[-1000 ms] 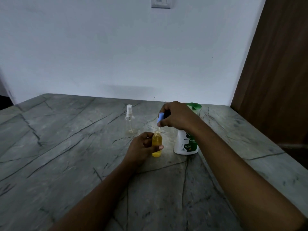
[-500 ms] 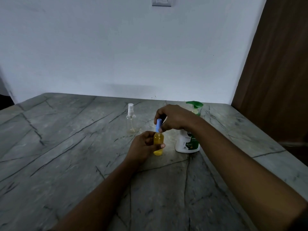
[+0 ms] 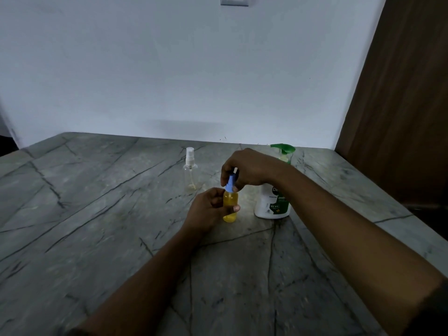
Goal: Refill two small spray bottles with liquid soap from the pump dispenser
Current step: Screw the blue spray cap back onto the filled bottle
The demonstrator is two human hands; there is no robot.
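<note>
A small spray bottle (image 3: 230, 206) full of yellow liquid stands on the marble table (image 3: 101, 214). My left hand (image 3: 206, 210) grips its body. My right hand (image 3: 249, 169) pinches the blue spray cap (image 3: 230, 183), which sits on the bottle's neck. Behind my right wrist stands the white pump dispenser (image 3: 272, 202) with a green pump head (image 3: 283, 149). A second small clear spray bottle (image 3: 190, 172) with a white cap stands further back to the left; it looks almost empty.
A white wall runs behind the table, with a switch plate (image 3: 234, 0) at the top. A brown wooden door (image 3: 400, 93) stands at the right. The table's right edge runs diagonally past the dispenser.
My right hand has lowered the blue cap with its tube into the yellow bottle's neck; a second ago it was held above the bottle. My left hand keeps its grip.
</note>
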